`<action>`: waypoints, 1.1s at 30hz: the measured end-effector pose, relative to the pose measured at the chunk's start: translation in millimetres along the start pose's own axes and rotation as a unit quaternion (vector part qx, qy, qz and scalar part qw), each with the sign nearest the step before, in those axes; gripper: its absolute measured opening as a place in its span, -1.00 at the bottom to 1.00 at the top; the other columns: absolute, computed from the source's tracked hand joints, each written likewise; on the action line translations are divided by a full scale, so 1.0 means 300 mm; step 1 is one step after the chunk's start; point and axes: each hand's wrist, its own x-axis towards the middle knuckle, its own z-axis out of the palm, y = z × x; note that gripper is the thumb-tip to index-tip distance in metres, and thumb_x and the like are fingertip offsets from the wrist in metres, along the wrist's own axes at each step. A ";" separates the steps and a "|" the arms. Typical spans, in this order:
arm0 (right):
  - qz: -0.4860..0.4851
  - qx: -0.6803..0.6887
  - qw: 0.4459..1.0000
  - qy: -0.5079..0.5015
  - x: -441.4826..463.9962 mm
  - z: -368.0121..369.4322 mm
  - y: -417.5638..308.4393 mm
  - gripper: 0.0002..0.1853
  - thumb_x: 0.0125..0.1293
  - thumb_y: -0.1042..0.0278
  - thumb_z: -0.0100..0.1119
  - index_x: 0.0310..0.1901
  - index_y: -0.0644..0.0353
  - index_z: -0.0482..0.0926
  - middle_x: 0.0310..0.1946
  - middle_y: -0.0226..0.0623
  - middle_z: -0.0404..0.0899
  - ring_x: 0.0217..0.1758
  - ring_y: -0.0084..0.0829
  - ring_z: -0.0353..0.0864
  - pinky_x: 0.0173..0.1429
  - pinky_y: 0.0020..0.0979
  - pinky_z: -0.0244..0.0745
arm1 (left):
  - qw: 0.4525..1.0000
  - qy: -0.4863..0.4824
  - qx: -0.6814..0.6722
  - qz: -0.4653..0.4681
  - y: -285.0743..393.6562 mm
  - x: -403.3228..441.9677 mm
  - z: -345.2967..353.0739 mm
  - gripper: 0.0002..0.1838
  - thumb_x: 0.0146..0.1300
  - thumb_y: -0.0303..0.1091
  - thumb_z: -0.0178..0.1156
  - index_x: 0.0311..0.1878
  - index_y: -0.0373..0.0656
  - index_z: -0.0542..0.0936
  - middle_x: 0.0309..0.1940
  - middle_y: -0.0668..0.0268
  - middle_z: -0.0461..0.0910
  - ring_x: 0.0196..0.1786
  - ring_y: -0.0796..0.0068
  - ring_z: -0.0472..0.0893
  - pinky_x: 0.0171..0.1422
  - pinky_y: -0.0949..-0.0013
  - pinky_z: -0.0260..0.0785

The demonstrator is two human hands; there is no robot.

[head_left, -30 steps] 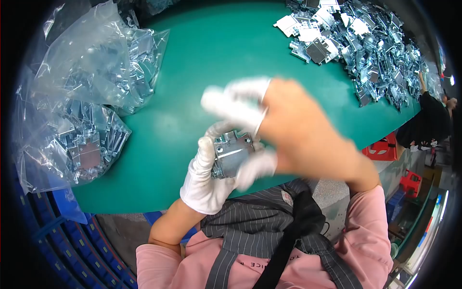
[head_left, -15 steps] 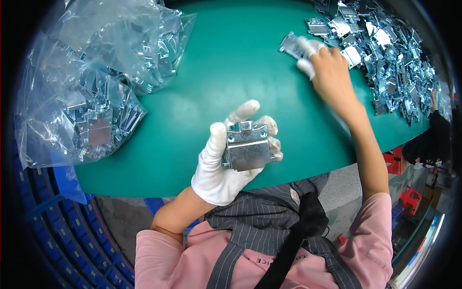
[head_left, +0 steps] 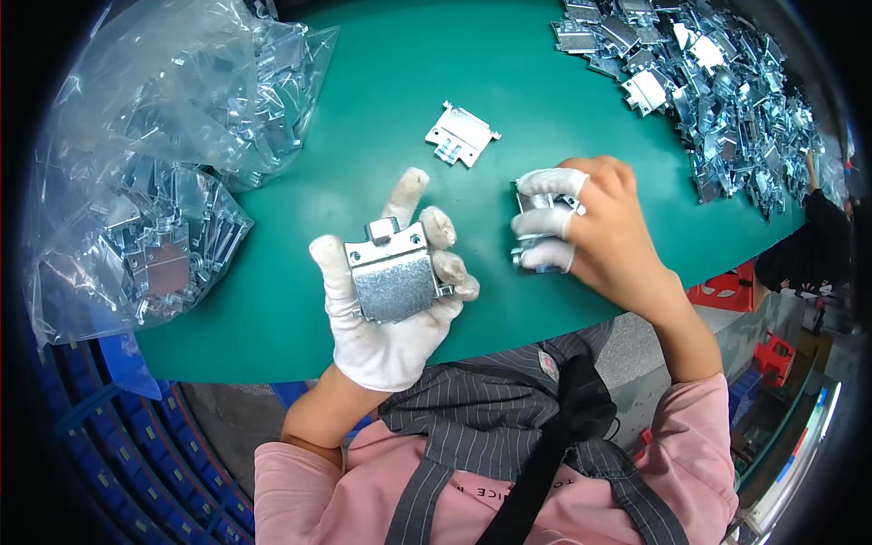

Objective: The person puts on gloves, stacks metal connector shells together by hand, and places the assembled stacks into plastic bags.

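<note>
My left hand (head_left: 391, 336), in a white glove, is turned palm up with the fingers curled around a flat silver metal plate (head_left: 393, 283). The plate has two holes and a raised tab on its far edge. To the right, my right hand (head_left: 595, 218), with white covers on its fingers, grips another metal plate (head_left: 536, 204) just over the table; the fingers hide much of it. Between and beyond the hands, a single metal plate (head_left: 461, 134) lies flat on the green surface.
A large heap of metal plates (head_left: 727, 109) spreads over the table's far right. Clear plastic bags (head_left: 182, 100) with more metal parts stand at the left. Blue bins (head_left: 136, 436) sit below the left edge of the green table (head_left: 363, 82). A dark sleeve (head_left: 804, 245) shows at far right.
My right hand has come back from beside the heap toward my left hand, bringing a plate. A single plate now lies on the table. My left hand has shifted slightly left, still holding its plate.
</note>
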 end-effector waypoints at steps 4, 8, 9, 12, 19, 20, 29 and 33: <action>0.211 0.352 0.880 0.241 -0.009 -0.004 0.008 -0.62 0.23 0.43 0.03 0.09 0.26 0.29 -0.27 -0.23 0.57 -0.39 -0.56 0.51 -0.34 -0.64 0.33 | 0.997 0.054 -0.008 0.049 -0.021 -0.001 0.016 -0.38 0.12 0.15 0.09 0.19 0.08 0.29 -0.02 0.22 0.45 -0.10 0.30 0.52 -0.06 0.22 0.31; 0.227 0.639 0.729 0.089 -0.036 -0.021 -0.075 -0.32 0.12 0.56 0.15 0.28 0.29 0.08 0.08 -0.14 0.38 -0.19 -0.42 0.56 -0.19 -0.48 0.48 | 0.994 0.088 0.022 0.052 -0.029 0.003 0.017 -0.38 0.11 0.14 0.11 0.19 0.09 0.28 0.04 0.18 0.39 -0.05 0.27 0.49 0.00 0.15 0.34; 0.215 0.705 0.676 0.020 -0.047 -0.008 -0.093 -0.22 0.04 0.65 0.19 0.30 0.27 0.02 0.16 -0.17 0.29 -0.01 -0.35 0.51 -0.03 -0.40 0.48 | 0.998 0.058 0.015 0.032 -0.025 0.002 0.005 -0.38 0.10 0.14 0.11 0.19 0.08 0.28 0.04 0.17 0.38 -0.05 0.27 0.49 0.01 0.16 0.34; 0.241 0.750 0.616 0.000 -0.038 0.023 -0.131 -0.17 0.00 0.70 0.20 0.31 0.26 0.00 0.16 -0.18 0.29 0.06 -0.36 0.47 0.00 -0.42 0.44 | 1.000 -0.010 0.002 -0.023 -0.001 -0.006 -0.038 -0.41 0.10 0.13 0.10 0.17 0.12 0.31 0.01 0.11 0.40 0.01 0.18 0.46 0.00 0.14 0.41; 0.141 0.474 0.867 0.050 0.029 -0.049 -0.153 -0.14 -0.14 0.06 0.36 0.21 0.29 0.26 0.07 -0.12 0.36 0.11 -0.33 0.36 0.11 -0.39 0.27 | 0.987 0.068 0.143 -0.015 -0.035 -0.011 0.008 -0.45 0.09 -0.04 0.22 0.15 0.10 0.31 0.03 0.15 0.39 0.08 0.21 0.43 0.13 0.18 0.35; 0.092 0.377 0.921 0.026 0.048 -0.077 -0.155 -0.15 -0.16 0.04 0.37 0.19 0.28 0.30 0.06 -0.15 0.38 0.09 -0.33 0.38 0.10 -0.39 0.28 | 0.985 0.075 0.151 -0.022 -0.035 -0.018 0.012 -0.45 0.09 -0.03 0.21 0.14 0.10 0.32 0.03 0.18 0.39 0.08 0.22 0.43 0.13 0.17 0.34; -0.095 -0.064 0.989 0.097 0.248 0.066 0.052 -0.53 0.10 0.30 0.14 0.11 0.09 0.40 -0.02 -0.23 0.45 -0.03 -0.25 0.38 0.05 -0.31 0.19 | 0.997 -0.050 0.032 -0.052 -0.015 -0.007 -0.034 -0.42 0.06 0.01 0.22 0.15 0.10 0.34 -0.01 0.18 0.41 -0.01 0.18 0.47 0.11 0.16 0.36; -0.081 -0.052 0.995 0.027 0.249 0.101 0.083 -0.59 0.05 0.33 0.18 -0.01 0.13 0.45 -0.10 -0.25 0.47 -0.02 -0.25 0.37 0.11 -0.30 0.16 | 0.998 -0.043 0.017 -0.045 -0.010 -0.007 -0.031 -0.40 0.05 0.00 0.23 0.16 0.09 0.33 -0.02 0.14 0.41 -0.02 0.17 0.47 0.08 0.16 0.37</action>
